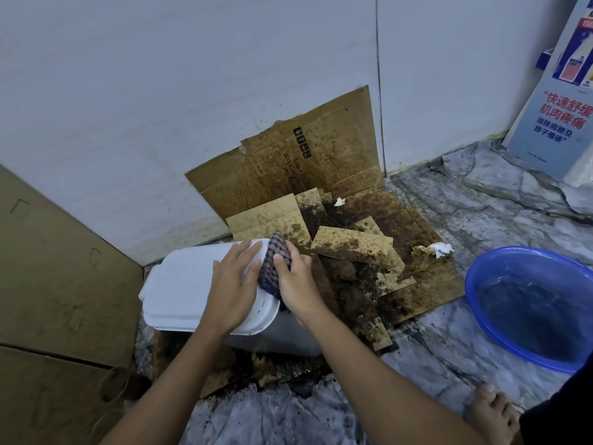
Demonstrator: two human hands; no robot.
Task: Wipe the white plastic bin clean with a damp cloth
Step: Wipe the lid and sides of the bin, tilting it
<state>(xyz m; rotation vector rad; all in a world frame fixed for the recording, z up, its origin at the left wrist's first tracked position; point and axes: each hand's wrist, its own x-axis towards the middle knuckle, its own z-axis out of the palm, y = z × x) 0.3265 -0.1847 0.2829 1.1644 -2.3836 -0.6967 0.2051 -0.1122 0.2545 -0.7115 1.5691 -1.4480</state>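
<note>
White bin [179, 293] on stained cardboard [353, 248]

The bin [186, 293] is laid tilted on cardboard sheets [353, 252] spread over the floor [481, 220], close before the wall [160, 91]. The left hand [234, 284] is laid flat on its upper side; just right of it, the cloth [276, 264] is pressed to the bin's right end by the right hand [295, 284]. A basin [481, 303] is set well to the right, and a cardboard box [48, 284] to the left.

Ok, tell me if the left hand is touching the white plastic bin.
Touching: the head view shows the left hand pressed flat on the white plastic bin.
</note>
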